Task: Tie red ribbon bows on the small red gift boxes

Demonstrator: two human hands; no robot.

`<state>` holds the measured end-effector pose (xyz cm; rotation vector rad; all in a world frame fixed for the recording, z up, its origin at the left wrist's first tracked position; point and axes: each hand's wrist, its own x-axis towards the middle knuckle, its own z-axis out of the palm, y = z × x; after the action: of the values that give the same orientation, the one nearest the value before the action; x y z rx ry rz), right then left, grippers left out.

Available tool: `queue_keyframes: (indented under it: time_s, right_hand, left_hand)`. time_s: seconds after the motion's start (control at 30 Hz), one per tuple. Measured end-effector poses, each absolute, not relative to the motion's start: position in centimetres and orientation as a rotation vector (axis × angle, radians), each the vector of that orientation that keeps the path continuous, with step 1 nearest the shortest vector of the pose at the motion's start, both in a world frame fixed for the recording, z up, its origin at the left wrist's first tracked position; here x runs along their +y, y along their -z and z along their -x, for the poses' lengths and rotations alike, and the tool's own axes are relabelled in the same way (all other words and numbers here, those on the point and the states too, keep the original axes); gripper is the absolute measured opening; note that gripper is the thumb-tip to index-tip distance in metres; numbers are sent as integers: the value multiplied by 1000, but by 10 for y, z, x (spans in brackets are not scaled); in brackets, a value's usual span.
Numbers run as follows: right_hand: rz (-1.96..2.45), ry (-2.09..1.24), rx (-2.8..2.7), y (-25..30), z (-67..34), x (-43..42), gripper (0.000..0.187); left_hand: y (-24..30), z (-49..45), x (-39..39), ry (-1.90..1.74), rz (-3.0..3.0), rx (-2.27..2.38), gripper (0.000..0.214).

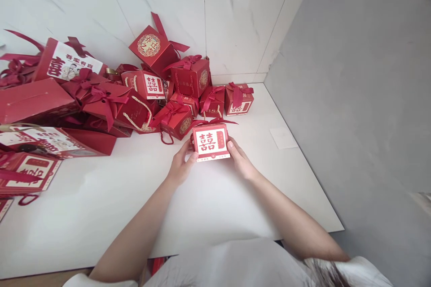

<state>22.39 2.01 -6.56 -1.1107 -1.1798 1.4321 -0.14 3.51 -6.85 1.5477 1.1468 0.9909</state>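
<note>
A small red gift box (210,142) with a white label and a red ribbon on top stands on the white table (215,206) in front of me. My left hand (182,164) grips its left side, thumb on the front edge. My right hand (239,159) holds its right side, fingers curled behind it. Both hands are closed on the box, which rests on the table just ahead of a heap of similar boxes.
Several red gift boxes (188,78) and red bags (111,103) with ribbons and rope handles are heaped at the back left, against the marble wall. More flat red packs (30,170) lie at the left edge. A grey wall (353,98) borders the table's right side.
</note>
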Motion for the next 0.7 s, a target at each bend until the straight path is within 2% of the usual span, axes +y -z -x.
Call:
queue_keyframes:
  time_s: [0.7]
  right_hand:
    - [1145,-1414,-1195,64,-225,19,54]
  left_hand:
    - [66,1,34,-984,-1541,1174,72]
